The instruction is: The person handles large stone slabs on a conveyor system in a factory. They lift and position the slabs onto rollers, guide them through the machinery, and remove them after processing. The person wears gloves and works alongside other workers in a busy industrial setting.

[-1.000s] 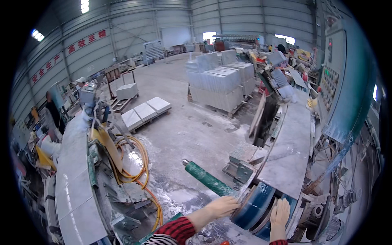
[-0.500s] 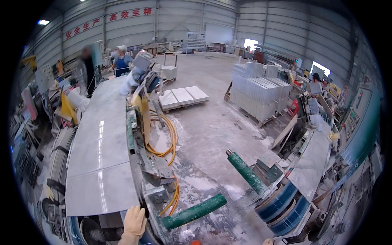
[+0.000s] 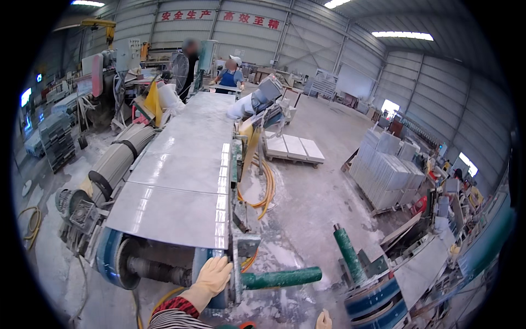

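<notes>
Left hand flat on the end of a stone conveyor, a green roller jutting out beside it.

The gloved left hand [image 3: 212,276] lies open, fingers spread, against the blue end frame [image 3: 112,253] of the conveyor; it grips nothing. Just right of it the green roller [image 3: 280,277] sticks out sideways, long axis running left to right, free end pointing away from the hand. A second green roller [image 3: 347,253] stands farther right, tilted, its top leaning up and left. Just above the hand, grey slabs [image 3: 175,211] lie end to end on the line, long axis running away from the person. Only the fingertips of the right hand [image 3: 323,319] show at the lower edge; its grip cannot be told. Stacked slabs [image 3: 390,175] stand well beyond, to the right.
</notes>
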`<action>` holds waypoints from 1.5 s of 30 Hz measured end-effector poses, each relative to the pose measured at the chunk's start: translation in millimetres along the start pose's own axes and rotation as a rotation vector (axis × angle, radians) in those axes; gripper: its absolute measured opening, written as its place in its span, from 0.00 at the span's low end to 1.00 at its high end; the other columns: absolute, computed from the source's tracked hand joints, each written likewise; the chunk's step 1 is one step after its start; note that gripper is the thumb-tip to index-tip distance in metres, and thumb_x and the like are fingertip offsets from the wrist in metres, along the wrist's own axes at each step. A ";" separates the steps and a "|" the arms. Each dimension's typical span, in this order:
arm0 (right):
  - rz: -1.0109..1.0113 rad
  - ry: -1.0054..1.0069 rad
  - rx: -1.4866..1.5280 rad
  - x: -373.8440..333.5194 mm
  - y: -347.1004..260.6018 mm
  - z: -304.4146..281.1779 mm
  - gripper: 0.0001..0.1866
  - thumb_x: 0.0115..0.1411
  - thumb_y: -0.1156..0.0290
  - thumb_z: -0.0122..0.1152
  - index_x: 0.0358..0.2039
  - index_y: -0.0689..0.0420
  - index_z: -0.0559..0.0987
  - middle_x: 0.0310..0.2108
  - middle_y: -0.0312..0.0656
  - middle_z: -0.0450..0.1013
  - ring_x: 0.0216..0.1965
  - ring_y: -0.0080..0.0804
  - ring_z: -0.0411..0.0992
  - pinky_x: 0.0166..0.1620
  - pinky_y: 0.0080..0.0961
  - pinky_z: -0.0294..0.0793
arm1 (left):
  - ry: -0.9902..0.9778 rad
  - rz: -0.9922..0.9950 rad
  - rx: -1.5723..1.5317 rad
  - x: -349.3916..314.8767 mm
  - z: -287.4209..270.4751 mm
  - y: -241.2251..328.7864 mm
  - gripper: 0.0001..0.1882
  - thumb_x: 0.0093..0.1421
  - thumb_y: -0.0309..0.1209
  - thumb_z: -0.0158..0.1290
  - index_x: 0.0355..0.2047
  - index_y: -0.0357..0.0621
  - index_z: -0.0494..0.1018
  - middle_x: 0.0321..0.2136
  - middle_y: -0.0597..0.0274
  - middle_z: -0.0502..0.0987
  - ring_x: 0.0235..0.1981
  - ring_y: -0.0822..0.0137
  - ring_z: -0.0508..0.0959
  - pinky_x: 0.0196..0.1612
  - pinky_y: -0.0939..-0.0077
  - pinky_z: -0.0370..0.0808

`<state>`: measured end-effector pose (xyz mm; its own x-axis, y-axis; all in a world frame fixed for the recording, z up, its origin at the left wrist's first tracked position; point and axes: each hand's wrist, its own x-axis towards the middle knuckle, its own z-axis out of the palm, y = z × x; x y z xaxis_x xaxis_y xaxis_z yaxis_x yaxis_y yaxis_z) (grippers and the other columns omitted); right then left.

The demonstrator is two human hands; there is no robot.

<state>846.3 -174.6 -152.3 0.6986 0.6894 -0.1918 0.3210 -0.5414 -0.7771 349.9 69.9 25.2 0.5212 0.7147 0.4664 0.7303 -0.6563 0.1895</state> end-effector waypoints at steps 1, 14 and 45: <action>0.003 -0.016 -0.020 -19.0 -4.8 4.1 0.29 0.79 0.52 0.55 0.66 0.64 0.80 0.64 0.59 0.78 0.67 0.55 0.73 0.71 0.43 0.70 | -0.024 0.013 0.002 -3.9 5.3 -3.6 0.25 0.67 0.36 0.59 0.62 0.43 0.75 0.63 0.45 0.74 0.65 0.43 0.72 0.68 0.47 0.68; 0.145 -0.189 -0.080 -226.9 -25.3 58.1 0.25 0.77 0.57 0.54 0.63 0.62 0.81 0.64 0.58 0.78 0.66 0.55 0.74 0.70 0.48 0.69 | -0.232 0.045 0.030 -125.4 -102.5 -74.4 0.17 0.66 0.34 0.59 0.53 0.40 0.75 0.45 0.48 0.75 0.50 0.45 0.76 0.55 0.50 0.74; -0.687 0.326 -0.468 -147.5 -262.7 230.9 0.17 0.71 0.62 0.55 0.55 0.52 0.82 0.54 0.52 0.79 0.56 0.58 0.76 0.59 0.51 0.73 | 0.111 -0.413 0.063 -185.6 -176.9 -333.5 0.32 0.62 0.44 0.65 0.61 0.39 0.73 0.55 0.45 0.74 0.61 0.41 0.71 0.65 0.46 0.67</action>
<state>511.3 -22.8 -58.3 0.3803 0.8014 0.4617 0.9140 -0.2495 -0.3199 -68.5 113.3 28.2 0.1311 0.8819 0.4528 0.8950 -0.3017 0.3284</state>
